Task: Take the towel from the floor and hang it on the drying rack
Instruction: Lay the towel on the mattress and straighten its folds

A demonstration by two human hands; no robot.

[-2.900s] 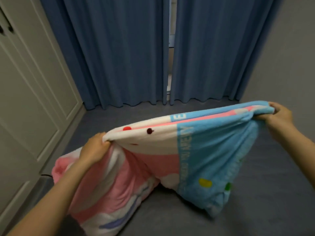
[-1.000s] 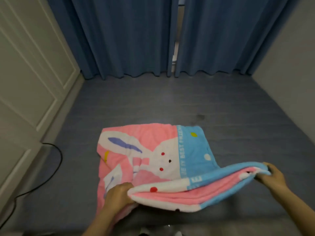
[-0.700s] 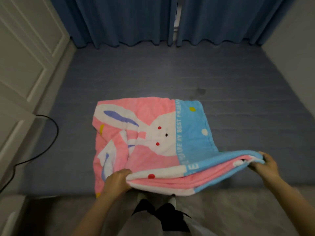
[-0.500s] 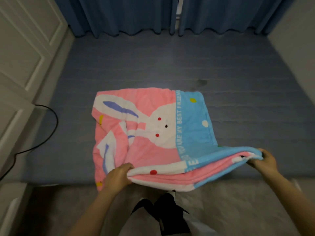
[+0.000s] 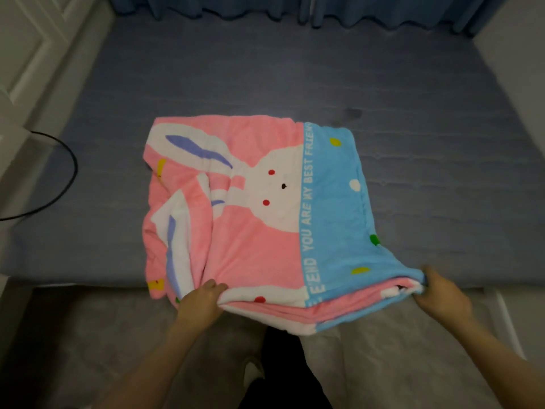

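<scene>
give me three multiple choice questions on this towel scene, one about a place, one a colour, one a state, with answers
1. Where does the black cable lie?
A. left of the towel
B. on top of the towel
C. right of the towel

2. What colour is the towel's strip to the right of the lettering?
A. green
B. light blue
C. grey

3. What are the two hands doing?
A. both hang free of the towel
B. only one touches the towel
C. each grips a near corner of the towel

Answers: 1 A, the cable curves over the floor by the white doors at the left. 2 B, the dotted band beside the words is light blue. 3 C, the left hand and the right hand each hold the folded near edge.
</scene>
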